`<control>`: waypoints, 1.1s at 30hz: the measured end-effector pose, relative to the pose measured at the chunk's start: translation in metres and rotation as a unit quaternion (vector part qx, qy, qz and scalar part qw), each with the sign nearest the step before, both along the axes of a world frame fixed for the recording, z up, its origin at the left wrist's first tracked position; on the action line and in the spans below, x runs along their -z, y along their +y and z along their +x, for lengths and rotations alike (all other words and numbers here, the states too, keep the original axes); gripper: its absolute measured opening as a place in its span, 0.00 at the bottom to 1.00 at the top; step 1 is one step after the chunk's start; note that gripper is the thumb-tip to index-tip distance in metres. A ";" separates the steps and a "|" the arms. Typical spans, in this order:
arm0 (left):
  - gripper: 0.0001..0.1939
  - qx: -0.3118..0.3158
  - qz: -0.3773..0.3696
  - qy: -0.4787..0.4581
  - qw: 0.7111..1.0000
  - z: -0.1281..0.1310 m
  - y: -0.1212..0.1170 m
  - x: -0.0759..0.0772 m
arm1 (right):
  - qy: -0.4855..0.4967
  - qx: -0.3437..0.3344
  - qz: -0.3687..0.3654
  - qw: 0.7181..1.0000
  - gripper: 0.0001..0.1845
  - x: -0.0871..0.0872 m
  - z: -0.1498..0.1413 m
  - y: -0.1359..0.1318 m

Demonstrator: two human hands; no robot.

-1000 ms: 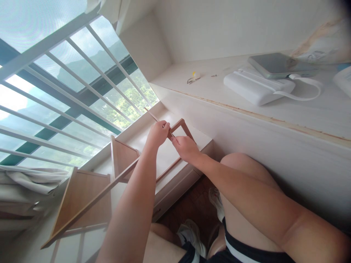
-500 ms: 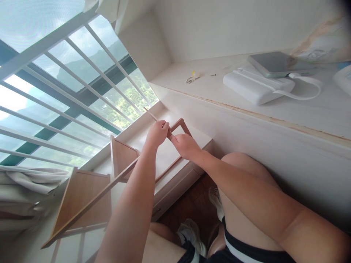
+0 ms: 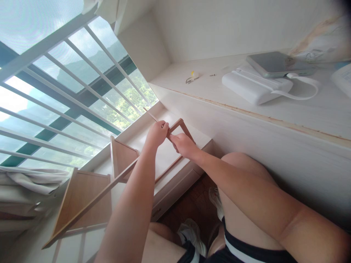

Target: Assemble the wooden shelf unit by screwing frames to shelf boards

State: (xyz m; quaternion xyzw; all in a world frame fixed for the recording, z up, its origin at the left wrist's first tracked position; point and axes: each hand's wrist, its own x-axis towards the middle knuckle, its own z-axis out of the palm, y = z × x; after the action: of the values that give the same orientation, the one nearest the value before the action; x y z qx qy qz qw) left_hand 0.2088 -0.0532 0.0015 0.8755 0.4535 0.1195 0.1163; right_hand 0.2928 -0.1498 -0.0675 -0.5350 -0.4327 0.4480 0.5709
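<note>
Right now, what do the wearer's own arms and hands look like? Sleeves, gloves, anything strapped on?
Left hand and right hand: both bare, no gloves. Left forearm and right forearm: no sleeve in view, smooth and tapering to the wrists. No watch, band, cable or clear marking shows. Fingers are partly hidden, so rings can't be ruled out.

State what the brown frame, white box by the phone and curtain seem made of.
Brown frame: probably wood or bamboo, smooth and fairly matte, judging by its warm brown tone. White box: likely plastic, smooth; rounded edges and uniform white suggest it. Curtain: fabric, matte, as its soft bunched folds show; fibre unclear.
</note>
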 end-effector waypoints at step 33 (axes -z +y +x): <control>0.15 -0.004 0.002 -0.002 1.000 -0.001 -0.003 0.000 | 0.474 -0.099 0.002 0.875 0.28 0.012 -0.012 0.013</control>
State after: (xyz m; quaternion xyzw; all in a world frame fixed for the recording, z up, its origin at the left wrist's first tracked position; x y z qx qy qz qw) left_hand 0.2080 -0.0560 0.0018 0.8735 0.4569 0.1222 0.1153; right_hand 0.2811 -0.1366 -0.0800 -0.2122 -0.1620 0.7011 0.6612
